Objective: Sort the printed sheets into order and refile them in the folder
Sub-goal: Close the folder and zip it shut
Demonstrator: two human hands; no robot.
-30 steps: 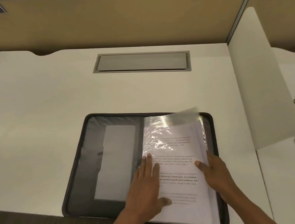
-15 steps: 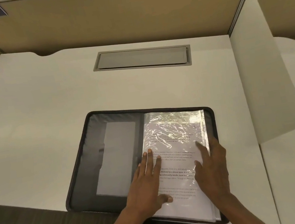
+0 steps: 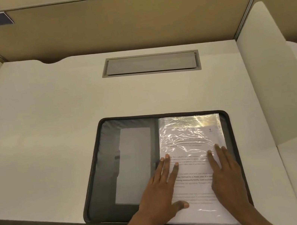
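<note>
The folder [image 3: 113,167] is laid open on the counter [image 3: 48,129], at its near edge. The printed sheets [image 3: 194,181] are stacked under a glossy sleeve [image 3: 181,124] in its 3 o'clock half. The left grip [image 3: 162,190] is pressed flat at the stack's 9 o'clock edge and the right grip [image 3: 226,176] at 3 o'clock, both spread wide with straight fingers, nothing held.

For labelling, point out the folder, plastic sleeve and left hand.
folder [image 3: 107,150], head view, left inner cover.
plastic sleeve [image 3: 187,135], head view, shiny upper part.
left hand [image 3: 159,195], head view, its back.
</note>
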